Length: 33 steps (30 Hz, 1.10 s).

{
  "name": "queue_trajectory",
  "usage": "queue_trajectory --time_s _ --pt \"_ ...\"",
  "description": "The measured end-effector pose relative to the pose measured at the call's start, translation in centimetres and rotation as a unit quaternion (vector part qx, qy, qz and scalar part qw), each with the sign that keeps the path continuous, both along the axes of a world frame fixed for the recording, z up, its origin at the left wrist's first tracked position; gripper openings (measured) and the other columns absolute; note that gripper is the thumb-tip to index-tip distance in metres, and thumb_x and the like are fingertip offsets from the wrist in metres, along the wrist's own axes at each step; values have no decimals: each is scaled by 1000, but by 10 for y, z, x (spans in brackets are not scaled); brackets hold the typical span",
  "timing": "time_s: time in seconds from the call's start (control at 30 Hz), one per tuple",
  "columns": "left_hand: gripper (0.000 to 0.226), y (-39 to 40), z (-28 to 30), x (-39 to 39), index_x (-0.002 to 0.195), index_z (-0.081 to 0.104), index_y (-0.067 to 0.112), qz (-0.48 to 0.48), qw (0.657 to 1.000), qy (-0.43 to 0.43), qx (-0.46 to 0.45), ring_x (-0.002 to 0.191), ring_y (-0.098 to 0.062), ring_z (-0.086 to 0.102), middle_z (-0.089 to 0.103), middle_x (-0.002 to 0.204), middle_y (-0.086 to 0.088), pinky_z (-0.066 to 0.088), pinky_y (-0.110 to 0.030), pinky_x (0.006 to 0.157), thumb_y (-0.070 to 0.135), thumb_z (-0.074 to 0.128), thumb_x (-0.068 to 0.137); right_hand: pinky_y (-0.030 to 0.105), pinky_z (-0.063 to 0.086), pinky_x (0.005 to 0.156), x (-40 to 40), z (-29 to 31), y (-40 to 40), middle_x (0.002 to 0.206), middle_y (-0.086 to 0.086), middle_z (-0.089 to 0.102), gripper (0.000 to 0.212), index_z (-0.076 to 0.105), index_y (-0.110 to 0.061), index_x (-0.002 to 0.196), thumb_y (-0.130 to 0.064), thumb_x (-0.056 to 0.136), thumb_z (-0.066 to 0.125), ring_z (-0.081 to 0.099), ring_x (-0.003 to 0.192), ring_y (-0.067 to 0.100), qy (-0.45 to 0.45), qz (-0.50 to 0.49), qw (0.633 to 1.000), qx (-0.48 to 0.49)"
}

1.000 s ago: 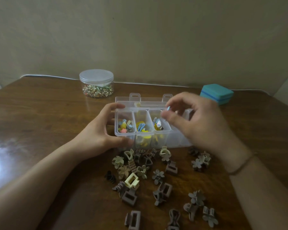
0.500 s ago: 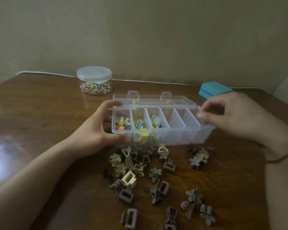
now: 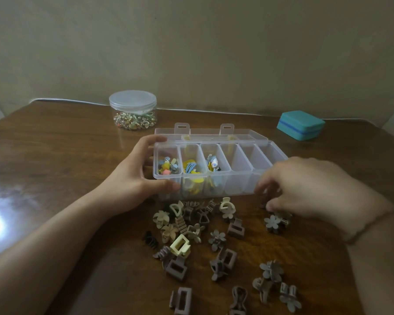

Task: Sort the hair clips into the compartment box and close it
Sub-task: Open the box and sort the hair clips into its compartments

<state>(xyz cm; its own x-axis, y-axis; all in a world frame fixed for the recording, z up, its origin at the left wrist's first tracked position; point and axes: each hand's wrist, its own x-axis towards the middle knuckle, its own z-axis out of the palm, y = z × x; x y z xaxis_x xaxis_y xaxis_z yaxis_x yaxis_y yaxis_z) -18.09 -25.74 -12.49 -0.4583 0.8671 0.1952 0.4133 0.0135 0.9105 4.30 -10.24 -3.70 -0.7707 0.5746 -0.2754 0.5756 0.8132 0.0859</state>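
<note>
The left hand [image 3: 132,178] grips the clear plastic compartment box [image 3: 237,176] to steady it, while the right hand [image 3: 305,187], fingers curled, reaches among brown flower-shaped hair clips [image 3: 272,222], grasp unclear.

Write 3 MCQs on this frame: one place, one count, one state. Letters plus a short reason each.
1. Where is the teal case?
A. far right of the table, behind the compartment box
B. inside the box
C. under the left hand

2. How many compartments in the near row of the compartment box hold clips?
A. none
B. three
C. six

3. What state is the box lid in?
A. latched shut
B. taken off and lying on the loose clips
C. open, folded back behind the box

Answers:
1 A: it sits alone near the wall, right of the round jar.
2 B: only the three leftmost hold colourful clips; the other three are bare.
3 C: the compartments are uncovered, and the latch tabs stick up behind, while the left hand grips the box end.
</note>
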Motion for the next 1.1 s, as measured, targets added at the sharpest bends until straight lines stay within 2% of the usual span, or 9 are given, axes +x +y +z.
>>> queue_trajectory --time_s 0.1,0.2,0.27,0.37,0.43,0.63,0.8,0.97,1.1 --pt "94 0 0 -1 134 38 50 2 1000 1 -7 109 6 59 59 123 21 54 -15 77 48 85 52 32 55 84 -4 -7 -6 111 -12 60 30 59 -42 116 -30 90 64 58 100 11 -43 32 999 3" --pt "95 -1 1 -2 133 39 52 -1 1000 -3 -9 110 6 59 59 122 23 55 -17 78 54 82 48 30 54 80 2 -2 -8 104 -18 60 24 58 -46 111 -38 88 63 57 93 2 -3 77 996 -37" --pt "95 0 1 -2 132 39 51 -4 1000 -7 -7 110 5 59 59 123 22 55 -18 79 53 83 48 25 51 69 6 6 -9 92 -25 61 18 59 -47 100 -49 83 60 57 77 -4 132 96 983 -79" --pt "96 0 0 -3 133 39 49 -7 1000 -11 -6 110 4 60 59 124 21 56 -19 80 52 83 48 15 38 56 3 2 -5 77 -40 55 16 63 -40 94 -45 80 59 55 69 -9 385 110 916 -19" --pt "96 0 0 -3 134 40 49 -6 1000 -10 -6 110 2 61 59 125 19 56 -22 82 52 83 48 13 29 55 -4 -6 -4 64 -33 51 14 66 -36 97 -35 83 66 50 67 -16 435 99 894 24" --pt "95 0 -1 -2 134 38 50 -13 1000 -20 -7 115 -5 60 58 131 16 56 -27 86 51 83 50 28 51 74 -12 -17 0 110 -19 65 23 61 -41 113 -45 91 56 56 89 -1 312 79 946 26" --pt "95 0 -2 -3 134 38 50 -10 999 -42 -3 117 -10 61 57 131 13 56 -38 94 47 83 50 17 33 56 -7 -6 -12 93 -17 65 16 62 -40 100 -46 87 55 43 60 -7 322 105 941 26" --pt "95 -1 -2 -5 134 39 50 -8 999 -44 -3 119 -12 59 56 131 15 54 -42 97 47 83 50 31 52 79 -13 -13 -30 103 -16 64 35 53 -44 120 -56 87 55 58 93 5 120 123 985 15" --pt "96 0 -2 -5 135 38 51 -8 999 -41 -11 122 -13 57 56 132 16 52 -44 99 49 82 50 32 51 77 -15 -17 -33 104 -14 61 37 49 -42 125 -50 89 56 57 94 10 83 139 986 27"
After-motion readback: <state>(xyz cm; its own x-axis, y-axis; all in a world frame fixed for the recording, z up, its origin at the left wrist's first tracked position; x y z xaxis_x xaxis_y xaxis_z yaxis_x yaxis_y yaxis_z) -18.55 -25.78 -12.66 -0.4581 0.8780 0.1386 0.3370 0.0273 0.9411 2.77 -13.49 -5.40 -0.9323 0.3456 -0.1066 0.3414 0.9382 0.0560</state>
